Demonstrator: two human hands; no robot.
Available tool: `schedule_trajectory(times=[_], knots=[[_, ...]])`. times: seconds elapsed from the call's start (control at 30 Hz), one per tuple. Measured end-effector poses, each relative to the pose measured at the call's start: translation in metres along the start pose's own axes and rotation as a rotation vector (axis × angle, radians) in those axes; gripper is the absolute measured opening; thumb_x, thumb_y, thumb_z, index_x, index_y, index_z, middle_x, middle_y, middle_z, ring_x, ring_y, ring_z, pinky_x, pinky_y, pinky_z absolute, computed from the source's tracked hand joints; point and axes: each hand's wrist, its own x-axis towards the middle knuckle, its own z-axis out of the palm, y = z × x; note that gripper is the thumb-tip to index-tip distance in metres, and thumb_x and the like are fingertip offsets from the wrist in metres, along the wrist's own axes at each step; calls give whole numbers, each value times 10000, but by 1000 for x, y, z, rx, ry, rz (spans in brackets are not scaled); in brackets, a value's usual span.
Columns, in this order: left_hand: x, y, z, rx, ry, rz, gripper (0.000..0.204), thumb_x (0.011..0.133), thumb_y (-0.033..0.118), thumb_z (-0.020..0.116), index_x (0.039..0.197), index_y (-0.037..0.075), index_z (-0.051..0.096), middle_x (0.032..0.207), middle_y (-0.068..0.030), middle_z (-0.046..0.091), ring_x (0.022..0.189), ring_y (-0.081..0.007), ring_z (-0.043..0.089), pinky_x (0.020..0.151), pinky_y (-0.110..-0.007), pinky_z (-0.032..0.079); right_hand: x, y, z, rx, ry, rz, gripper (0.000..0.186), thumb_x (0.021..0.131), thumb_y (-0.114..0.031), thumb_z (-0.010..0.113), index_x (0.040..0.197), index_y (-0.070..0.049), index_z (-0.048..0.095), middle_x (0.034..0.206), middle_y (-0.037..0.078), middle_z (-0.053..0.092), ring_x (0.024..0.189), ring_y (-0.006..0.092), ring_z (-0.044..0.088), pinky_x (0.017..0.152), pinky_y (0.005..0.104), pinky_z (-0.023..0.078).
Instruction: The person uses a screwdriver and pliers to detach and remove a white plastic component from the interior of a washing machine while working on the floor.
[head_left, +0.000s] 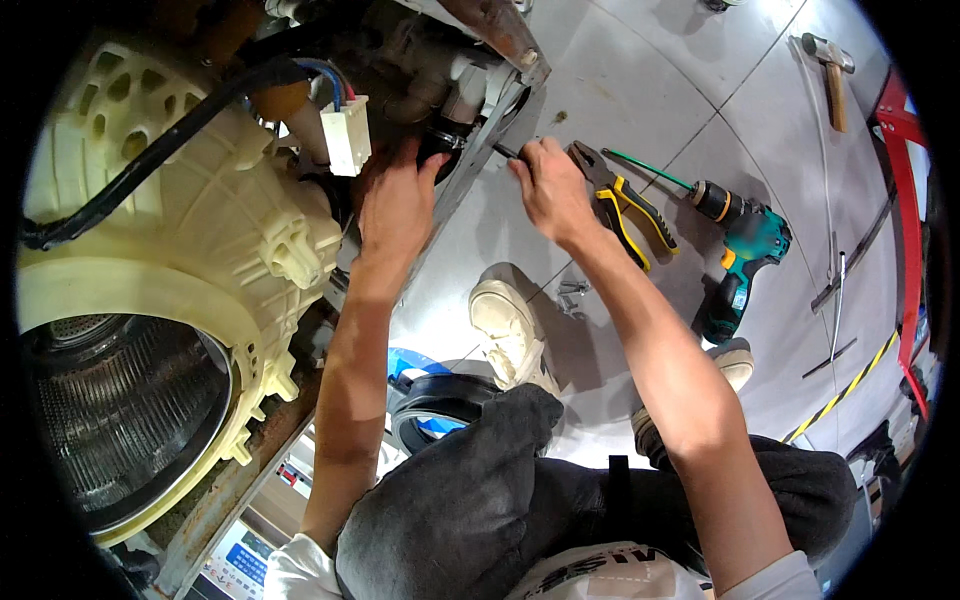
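My left hand (395,205) reaches into the machine's lower frame and grips a short black rubber hose (436,148) with a metal hose clamp (455,139). Its thumb shows against the hose; the other fingertips are partly hidden in shadow. Just outside the metal frame edge (470,165), my right hand (552,190) pinches a thin dark rod-like tool (506,151). The rod points toward the frame beside the clamp, and most of its length is hidden. A white connector (346,138) on colored wires hangs above my left hand.
On the left stands a cream plastic washing-machine tub (190,240) with a metal drum (120,400). Pliers (625,205), a teal cordless drill (745,245), screws (572,293) and a hammer (835,80) lie on the tiled floor (640,60). A black rubber ring (440,395) lies near my shoe (505,320).
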Motion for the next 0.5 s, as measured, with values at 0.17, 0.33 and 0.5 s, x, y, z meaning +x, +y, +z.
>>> schedule_trajectory(times=[0.17,0.33,0.5], knots=[[-3,0,5,-4,31,-49,366,929,297,594,1178,29,607,1093,-268,618,1009,-477,547,877,-516,427,-2,-2,7,65,-3,41,198,929,-183,579,914,12,549,908,224,528,873,443,545,743,503,447],[-4,2,1,-25,28,-59,313,961,334,551,1176,110,594,982,-223,656,881,-441,631,721,-500,507,6,0,8,79,-49,58,223,935,-198,582,902,20,551,904,232,531,868,440,539,755,496,440],[-9,8,-1,-107,73,-102,391,944,320,578,1207,32,610,1089,-267,629,1028,-474,554,902,-507,433,-1,-8,17,153,-21,78,235,941,-196,575,876,29,554,887,236,537,851,435,540,748,491,433]])
